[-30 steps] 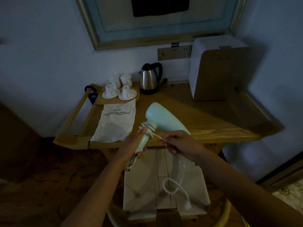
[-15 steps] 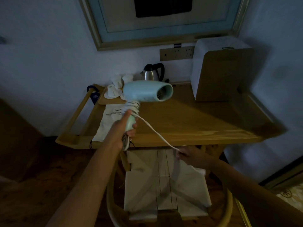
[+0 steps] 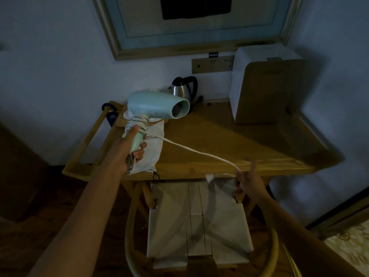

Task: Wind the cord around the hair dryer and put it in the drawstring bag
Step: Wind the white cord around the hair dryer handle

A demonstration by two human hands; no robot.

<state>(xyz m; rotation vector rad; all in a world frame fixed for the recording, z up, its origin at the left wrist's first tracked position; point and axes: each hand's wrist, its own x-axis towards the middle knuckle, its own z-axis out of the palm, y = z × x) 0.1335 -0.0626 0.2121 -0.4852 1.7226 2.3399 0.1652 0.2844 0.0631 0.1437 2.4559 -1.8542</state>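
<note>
- Wooden desk (image 3: pixel 229 140) ahead, and it's crowded along the back: a steel kettle (image 3: pixel 182 89) at twelve o'clock from the dryer's barrel, a big white-and-tan box (image 3: pixel 267 84) out at two o'clock, a wall socket panel (image 3: pixel 212 63) between them above the desk.
- A tray (image 3: pixel 121 120) at the desk's back left is mostly hidden behind the dryer; what's on it can't be made out.
- Below the near edge, a chair with a pale woven seat (image 3: pixel 197 222) sits tucked right under the hands.
- The drawstring bag (image 3: pixel 152 148) lies flat on the desk near its front left edge, printed side up, partly covered by the left hand; whether anything is inside can't be told.
- Left hand (image 3: pixel 129 150) is clamped around the handle of the hair dryer (image 3: pixel 155 105), arm stretched forward, thumb pressed up against the coils, barrel pointing toward three o'clock, held up above the bag.
- The cord (image 3: pixel 191 151) is wrapped in several turns at the top of the handle, then runs out taut toward four o'clock.
- Right hand (image 3: pixel 249 181) is low at the desk's front edge, blurred, fingers splayed, with the cord running to it; the blur hides any actual grip.
- The plug (image 3: pixel 209 177) shows as a pale blur just at nine o'clock of that hand.
</note>
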